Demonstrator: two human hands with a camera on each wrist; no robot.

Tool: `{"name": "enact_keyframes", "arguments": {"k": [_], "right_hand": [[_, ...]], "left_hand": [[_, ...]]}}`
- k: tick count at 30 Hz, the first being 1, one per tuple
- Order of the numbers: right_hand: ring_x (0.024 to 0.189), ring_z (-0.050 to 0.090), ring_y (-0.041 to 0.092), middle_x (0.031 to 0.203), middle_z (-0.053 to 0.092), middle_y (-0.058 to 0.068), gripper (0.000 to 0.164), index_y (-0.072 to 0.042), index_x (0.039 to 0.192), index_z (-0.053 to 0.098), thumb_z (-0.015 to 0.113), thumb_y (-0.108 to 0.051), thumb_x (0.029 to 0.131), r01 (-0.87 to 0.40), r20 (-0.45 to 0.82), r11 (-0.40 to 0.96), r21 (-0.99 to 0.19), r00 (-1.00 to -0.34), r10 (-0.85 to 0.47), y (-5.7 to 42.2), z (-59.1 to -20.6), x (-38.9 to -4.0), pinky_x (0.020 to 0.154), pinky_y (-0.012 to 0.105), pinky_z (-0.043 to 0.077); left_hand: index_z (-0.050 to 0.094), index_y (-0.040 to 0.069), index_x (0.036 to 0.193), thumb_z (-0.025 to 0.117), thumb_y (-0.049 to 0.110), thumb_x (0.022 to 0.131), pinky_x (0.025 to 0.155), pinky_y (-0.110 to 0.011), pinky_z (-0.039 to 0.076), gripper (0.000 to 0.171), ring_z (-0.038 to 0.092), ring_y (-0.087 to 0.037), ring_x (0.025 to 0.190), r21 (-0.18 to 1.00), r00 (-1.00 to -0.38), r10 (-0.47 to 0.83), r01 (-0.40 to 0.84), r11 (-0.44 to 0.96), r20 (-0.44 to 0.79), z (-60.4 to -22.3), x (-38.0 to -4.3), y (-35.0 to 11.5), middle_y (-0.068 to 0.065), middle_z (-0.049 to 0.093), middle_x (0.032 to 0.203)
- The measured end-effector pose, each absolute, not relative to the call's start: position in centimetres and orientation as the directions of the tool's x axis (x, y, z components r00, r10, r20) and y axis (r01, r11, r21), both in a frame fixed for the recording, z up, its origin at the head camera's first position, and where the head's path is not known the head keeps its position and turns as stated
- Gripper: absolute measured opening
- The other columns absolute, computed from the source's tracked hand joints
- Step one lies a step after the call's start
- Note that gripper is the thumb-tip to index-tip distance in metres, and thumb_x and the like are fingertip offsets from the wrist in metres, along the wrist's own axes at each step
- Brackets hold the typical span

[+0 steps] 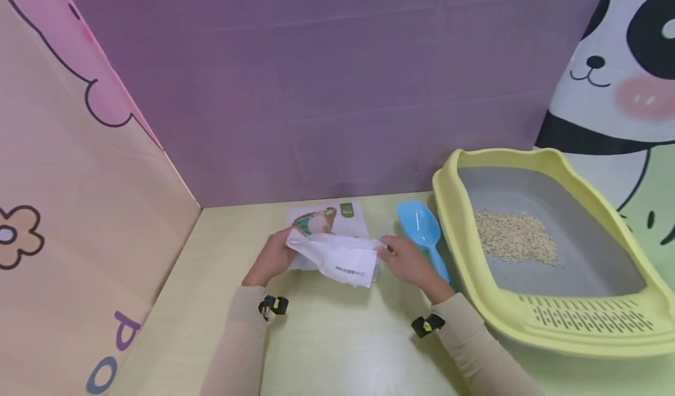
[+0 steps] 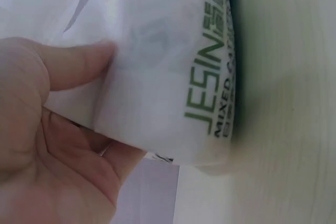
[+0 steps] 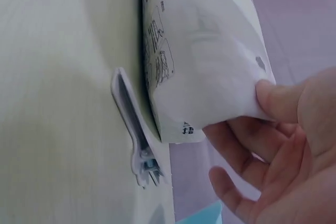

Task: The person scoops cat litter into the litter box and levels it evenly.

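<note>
A white printed bag of cat litter lies on the table, its loose upper part lifted and folded toward me. With thumb and fingers, my left hand pinches the left corner of that loose part. My right hand pinches its right corner. In the left wrist view, the left thumb lies flat on the white film, beside green lettering. From the right wrist view, the bag stretches away from the right hand, with fingers curled under its edge. The bag's mouth is hidden by the folded film.
Right of the bag lies a light blue litter scoop. Beyond it stands a yellow-rimmed litter box with a pile of beige litter inside. A slim white object with a metal end lies beside the bag. A purple wall bounds the table behind.
</note>
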State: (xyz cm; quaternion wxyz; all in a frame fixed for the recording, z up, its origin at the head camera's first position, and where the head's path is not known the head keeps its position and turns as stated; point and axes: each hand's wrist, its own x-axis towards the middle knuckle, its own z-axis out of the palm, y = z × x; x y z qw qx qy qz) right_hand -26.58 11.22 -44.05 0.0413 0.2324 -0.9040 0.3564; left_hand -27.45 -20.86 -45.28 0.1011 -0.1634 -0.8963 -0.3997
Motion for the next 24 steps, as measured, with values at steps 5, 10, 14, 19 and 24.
{"name": "enact_keyframes", "arguments": {"k": [5, 10, 14, 19, 24], "right_hand": [[0.061, 0.041, 0.014, 0.067, 0.044, 0.001, 0.024, -0.008, 0.077, 0.054, 0.059, -0.012, 0.101, -0.412, 0.239, 0.646, -0.643, -0.909, -0.342, 11.1, -44.2, -26.5, 0.056, 0.028, 0.036], [0.060, 0.037, 0.014, 0.066, 0.040, 0.000, 0.034, -0.010, 0.071, 0.047, 0.061, -0.016, 0.101, -0.370, 0.224, 0.641, -0.673, -0.927, -0.299, 11.0, -44.4, -26.5, 0.056, 0.028, 0.033], [0.059, 0.034, 0.013, 0.064, 0.036, -0.001, 0.038, -0.010, 0.068, 0.043, 0.064, -0.017, 0.099, -0.359, 0.242, 0.651, -0.669, -0.933, -0.266, 10.7, -44.9, -26.7, 0.057, 0.027, 0.030], [0.060, 0.036, 0.014, 0.063, 0.038, -0.001, 0.039, -0.011, 0.068, 0.043, 0.067, -0.020, 0.097, -0.337, 0.247, 0.680, -0.652, -0.941, -0.230, 10.6, -45.6, -27.0, 0.057, 0.028, 0.030], [0.058, 0.043, 0.013, 0.063, 0.045, 0.000, 0.035, -0.010, 0.071, 0.048, 0.069, -0.022, 0.096, -0.273, 0.205, 0.690, -0.670, -0.962, -0.182, 10.5, -46.2, -27.0, 0.055, 0.028, 0.034]], "left_hand": [[0.069, 0.010, 0.127, 0.067, 0.019, 0.097, 0.104, -0.054, 0.050, 0.031, 0.067, -0.033, 0.118, 0.748, -0.962, 0.190, 0.271, 0.606, 0.194, -44.7, -27.1, -21.2, -0.015, 0.071, 0.128], [0.069, 0.013, 0.124, 0.069, 0.042, 0.096, 0.093, -0.047, 0.057, 0.041, 0.070, -0.027, 0.108, 0.788, -0.991, 0.110, 0.131, 0.601, 0.081, -44.5, -27.0, -21.5, -0.013, 0.073, 0.122], [0.068, 0.008, 0.119, 0.069, 0.044, 0.095, 0.085, -0.042, 0.057, 0.043, 0.070, -0.025, 0.097, 0.742, -0.994, 0.050, 0.109, 0.662, 0.102, -44.6, -27.2, -21.6, -0.015, 0.075, 0.112], [0.062, 0.005, 0.110, 0.073, 0.039, 0.093, 0.069, -0.036, 0.050, 0.040, 0.066, -0.025, 0.081, 0.646, -0.993, -0.047, 0.032, 0.762, 0.105, -44.6, -27.4, -21.5, -0.014, 0.073, 0.095], [0.047, 0.005, 0.124, 0.076, 0.042, 0.090, 0.057, -0.035, 0.045, 0.058, 0.062, -0.024, 0.068, 0.567, -0.991, -0.109, -0.045, 0.823, 0.079, -44.7, -27.5, -20.9, -0.013, 0.068, 0.082]]}}
